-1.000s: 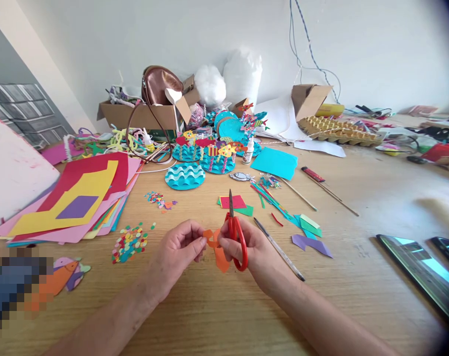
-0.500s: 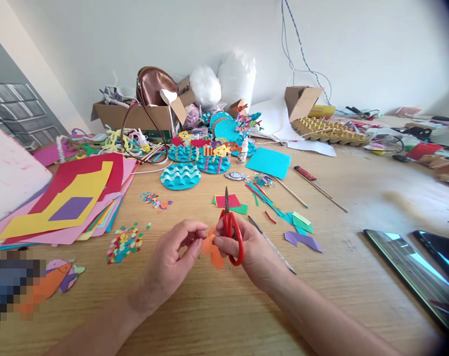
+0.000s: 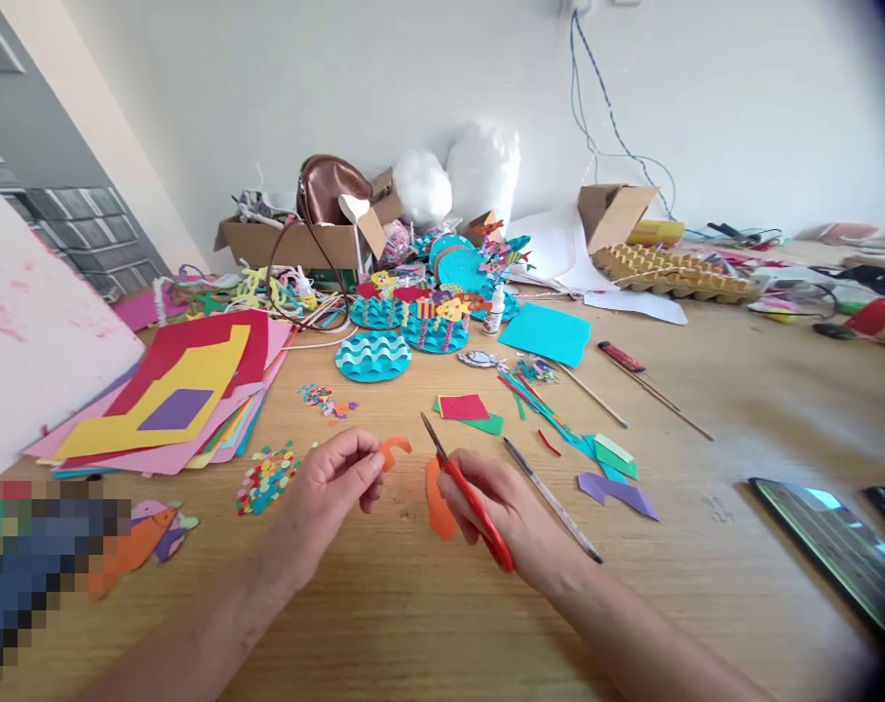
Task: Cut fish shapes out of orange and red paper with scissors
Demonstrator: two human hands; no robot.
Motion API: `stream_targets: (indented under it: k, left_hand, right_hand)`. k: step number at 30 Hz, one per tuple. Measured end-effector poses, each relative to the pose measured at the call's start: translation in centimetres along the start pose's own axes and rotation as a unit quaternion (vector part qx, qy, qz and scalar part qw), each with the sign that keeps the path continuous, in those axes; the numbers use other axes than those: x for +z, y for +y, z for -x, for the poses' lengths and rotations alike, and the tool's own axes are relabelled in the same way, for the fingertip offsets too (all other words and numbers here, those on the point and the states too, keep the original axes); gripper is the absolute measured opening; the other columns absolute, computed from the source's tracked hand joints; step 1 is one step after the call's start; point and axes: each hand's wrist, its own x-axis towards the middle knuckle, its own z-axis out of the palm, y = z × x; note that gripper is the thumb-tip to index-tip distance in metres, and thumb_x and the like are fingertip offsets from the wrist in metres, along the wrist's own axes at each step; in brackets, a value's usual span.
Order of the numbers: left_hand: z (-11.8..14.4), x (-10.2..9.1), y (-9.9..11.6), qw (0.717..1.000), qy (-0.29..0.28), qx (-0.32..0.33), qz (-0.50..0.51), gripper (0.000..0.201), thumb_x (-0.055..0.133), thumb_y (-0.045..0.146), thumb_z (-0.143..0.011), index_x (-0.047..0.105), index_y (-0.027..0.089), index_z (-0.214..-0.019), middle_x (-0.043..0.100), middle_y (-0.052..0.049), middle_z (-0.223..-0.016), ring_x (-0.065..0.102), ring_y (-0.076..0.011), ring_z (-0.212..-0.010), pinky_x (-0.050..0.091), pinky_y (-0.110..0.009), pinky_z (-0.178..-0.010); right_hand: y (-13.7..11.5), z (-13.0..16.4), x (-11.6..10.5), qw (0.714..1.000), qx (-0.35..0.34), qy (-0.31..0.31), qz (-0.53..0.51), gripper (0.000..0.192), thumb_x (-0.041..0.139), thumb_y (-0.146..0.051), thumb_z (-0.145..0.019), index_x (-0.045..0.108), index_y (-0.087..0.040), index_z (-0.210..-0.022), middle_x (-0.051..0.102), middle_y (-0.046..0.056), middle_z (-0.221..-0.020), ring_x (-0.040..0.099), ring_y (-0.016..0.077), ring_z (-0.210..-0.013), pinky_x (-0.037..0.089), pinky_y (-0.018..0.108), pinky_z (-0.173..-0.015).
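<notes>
My left hand (image 3: 344,473) pinches a small curved scrap of orange paper (image 3: 397,450) between thumb and forefinger. In my right hand (image 3: 486,487) are scissors with red handles (image 3: 479,512), their blades together and pointing up and to the left. A longer orange paper piece (image 3: 441,502) shows beside the right fingers; whether they grip it or it rests on the table is hard to tell. Beyond the scissors lie a red paper rectangle (image 3: 464,408) and a green paper piece (image 3: 492,424). A pen (image 3: 552,499) lies right of my right hand.
Colourful paper dots (image 3: 267,480) and paper sheets (image 3: 209,370) lie to the left, near paper fish (image 3: 146,536). Blue wave-shaped decorations (image 3: 373,357), a glue bottle (image 3: 493,312) and blue paper (image 3: 545,334) stand farther back. A phone (image 3: 827,546) is at right.
My hands have moved apart, and the orange paper now shows as two separate pieces. The scissors have tilted to the left. The view has shifted slightly.
</notes>
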Motion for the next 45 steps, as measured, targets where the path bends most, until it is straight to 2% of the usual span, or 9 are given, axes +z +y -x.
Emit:
stream_targets:
  k: [4,8,15,22,40,45]
  left_hand:
    - [0.4,-1.0,0.2,0.998,0.041,0.006,0.045,0.013,0.052,0.026,-0.082,0.054,0.018,-0.072,0.055,0.003,-0.064,0.050,-0.0090,-0.060,0.042,-0.019,-0.055]
    - [0.7,-0.9,0.5,0.996,0.035,-0.004,0.084,0.013,0.052,0.026,-0.082,0.057,0.017,-0.075,0.059,0.000,-0.072,0.056,-0.0112,-0.068,0.046,-0.021,-0.060]
    - [1.1,0.1,0.3,0.995,-0.018,-0.037,0.091,0.013,0.052,0.024,-0.083,0.058,0.015,-0.076,0.063,-0.001,-0.074,0.060,-0.0118,-0.069,0.047,-0.021,-0.060]
    - [1.3,0.5,0.3,0.990,-0.042,-0.063,0.121,0.014,0.052,0.022,-0.083,0.058,0.015,-0.073,0.063,-0.001,-0.070,0.059,-0.0106,-0.065,0.045,-0.020,-0.058]
    - [1.6,0.5,-0.1,0.985,-0.040,-0.094,0.141,0.014,0.054,0.026,-0.081,0.056,0.014,-0.072,0.063,-0.001,-0.072,0.058,-0.0099,-0.062,0.045,-0.020,-0.055]
    - [1.7,-0.1,0.0,0.986,-0.032,-0.123,0.109,0.016,0.056,0.031,-0.078,0.052,0.016,-0.074,0.065,-0.002,-0.073,0.059,-0.0104,-0.056,0.042,-0.019,-0.047]
  right_hand:
    - [0.2,0.1,0.5,0.993,-0.015,-0.069,0.100,0.028,0.044,-0.033,-0.082,0.036,-0.019,-0.059,0.037,-0.005,-0.056,0.034,0.0100,-0.053,0.024,0.022,-0.047]
    - [0.4,0.3,1.0,0.986,-0.029,-0.110,0.122,0.030,0.043,-0.035,-0.085,0.037,-0.019,-0.060,0.038,-0.004,-0.058,0.035,0.0103,-0.055,0.026,0.022,-0.048]
    - [0.3,0.4,1.0,0.989,-0.008,-0.111,0.092,0.029,0.043,-0.034,-0.084,0.036,-0.019,-0.061,0.035,-0.006,-0.055,0.034,0.0090,-0.052,0.025,0.021,-0.045]
    - [0.3,0.2,1.1,0.990,-0.001,-0.116,0.083,0.029,0.043,-0.031,-0.085,0.036,-0.019,-0.059,0.034,-0.006,-0.053,0.032,0.0080,-0.049,0.023,0.020,-0.043]
    - [0.7,0.3,1.2,0.988,-0.014,-0.126,0.087,0.032,0.044,-0.032,-0.086,0.035,-0.019,-0.058,0.033,-0.007,-0.052,0.034,0.0069,-0.045,0.023,0.019,-0.042]
    - [0.6,0.3,0.9,0.990,0.020,-0.133,0.050,0.034,0.046,-0.034,-0.085,0.036,-0.019,-0.056,0.036,-0.006,-0.048,0.035,0.0065,-0.042,0.023,0.019,-0.039]
